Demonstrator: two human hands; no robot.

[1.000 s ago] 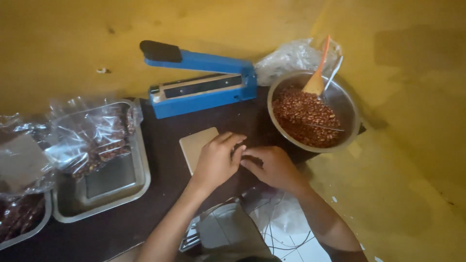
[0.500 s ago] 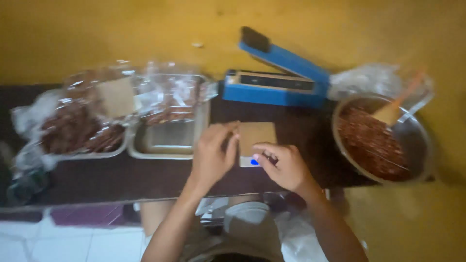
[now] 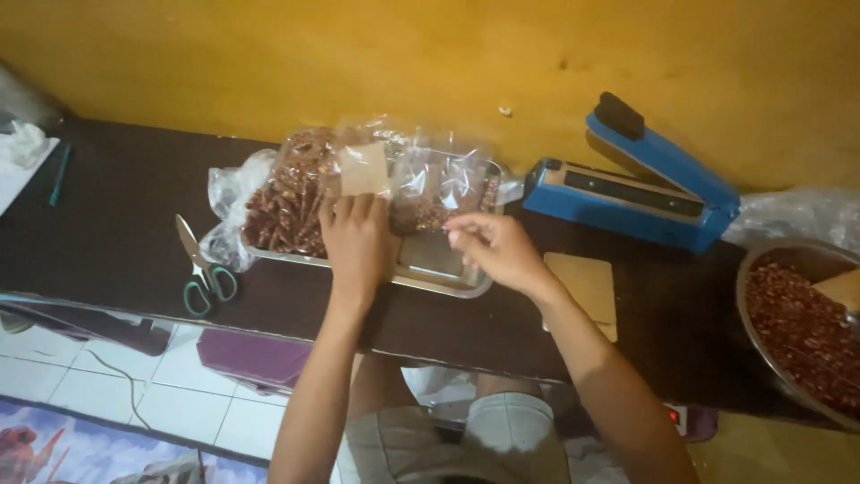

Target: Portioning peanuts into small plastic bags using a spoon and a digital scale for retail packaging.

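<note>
A long dark brown tabletop [image 3: 116, 224] runs along a mustard-yellow wall [image 3: 358, 54], its near edge overhanging white floor tiles [image 3: 81, 385]; its left stretch offers the widest open room. Toward the right stands a blue hinged-arm heat sealer [image 3: 627, 193], arm raised, and a round metal bowl of reddish-brown nuts [image 3: 802, 332] juts past the table's right near edge. At centre sits a rectangular metal tray [image 3: 439, 269] heaped with clear plastic packets of brown snacks [image 3: 287, 202], some spilling over its left rim. The left hand [image 3: 356, 240] lies flat over the tray's near rim, fingers extended onto the packets and a small tan card [image 3: 363, 168]. The right hand [image 3: 497, 251] pinches the edge of a clear packet [image 3: 448, 193] above the tray. A tan cardboard square [image 3: 587, 285] lies just right. Green-handled scissors [image 3: 202, 264] rest near the front edge.
</note>
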